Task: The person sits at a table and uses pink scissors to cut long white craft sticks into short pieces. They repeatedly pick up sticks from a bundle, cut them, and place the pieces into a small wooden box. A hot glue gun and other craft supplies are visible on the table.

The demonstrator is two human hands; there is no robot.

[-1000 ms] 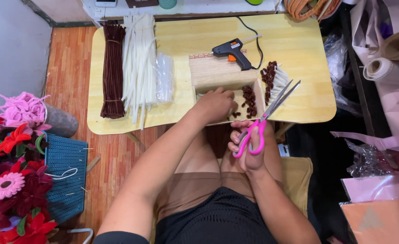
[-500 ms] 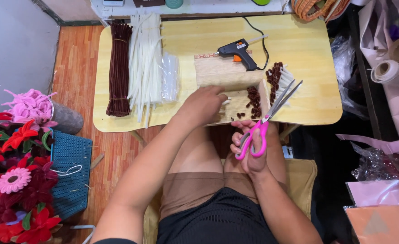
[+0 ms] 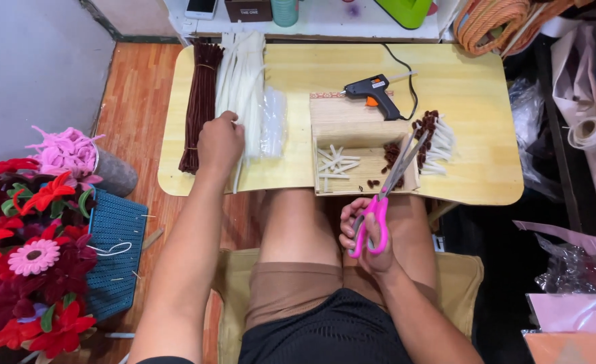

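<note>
Left hand (image 3: pixel 219 143) apparently on white stems (image 3: pixel 242 81)

Bare arms, shorts and a dark mesh top.

From my view, both forearms are bare with no sleeves, watch or rings on the left hand (image 3: pixel 219 143) or right hand (image 3: pixel 369 232); I see brown shorts (image 3: pixel 291 293) and a black mesh shirt (image 3: pixel 325 337).

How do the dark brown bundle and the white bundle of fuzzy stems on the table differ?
Colour: the brown bundle is dark maroon-brown, the white bundle is off-white. Bulk: the brown bundle looks narrower and tighter, the white bundle wider and looser. Contact: the left hand rests on the white bundle's near end; whether it touches the brown bundle is unclear. Both lie lengthwise, side by side, on the table.
</note>
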